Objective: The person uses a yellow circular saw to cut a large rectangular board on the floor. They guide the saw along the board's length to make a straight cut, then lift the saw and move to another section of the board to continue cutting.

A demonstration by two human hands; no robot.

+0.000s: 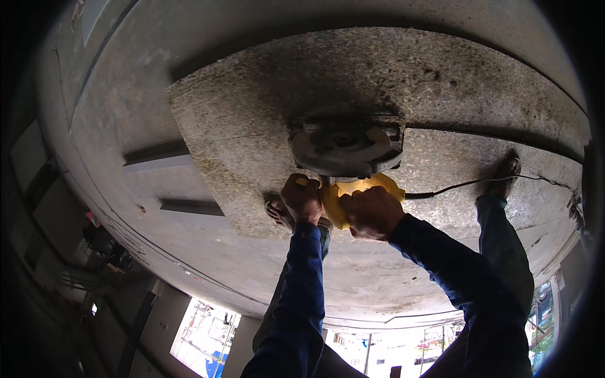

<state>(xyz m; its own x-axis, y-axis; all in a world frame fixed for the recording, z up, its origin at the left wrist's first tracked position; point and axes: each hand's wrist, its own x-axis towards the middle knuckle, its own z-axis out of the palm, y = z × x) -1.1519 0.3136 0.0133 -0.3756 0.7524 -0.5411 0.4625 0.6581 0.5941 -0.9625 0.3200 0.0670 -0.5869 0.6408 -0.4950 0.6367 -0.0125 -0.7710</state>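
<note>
I have the left hand (302,199) curled on a yellow grip and the right hand (373,213) wrapped round the body of the circular saw (345,153), mid-board, well inside the left edge. I'd keep both firm, base flat, cord (469,183) clear. Its housing is yellow, its guard grey; a dark slit (485,133) crosses the speckled board (233,145) toward the right edge.

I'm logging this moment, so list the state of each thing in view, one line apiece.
Circular saw: resting on the board; whether it is running, cannot tell.
Board: lying flat, a dark slit running from the saw to its right edge.
Cord: joined to the saw, trailing right.
Left hand: closed on the saw.
Right hand: closed on the saw's yellow body.
</note>
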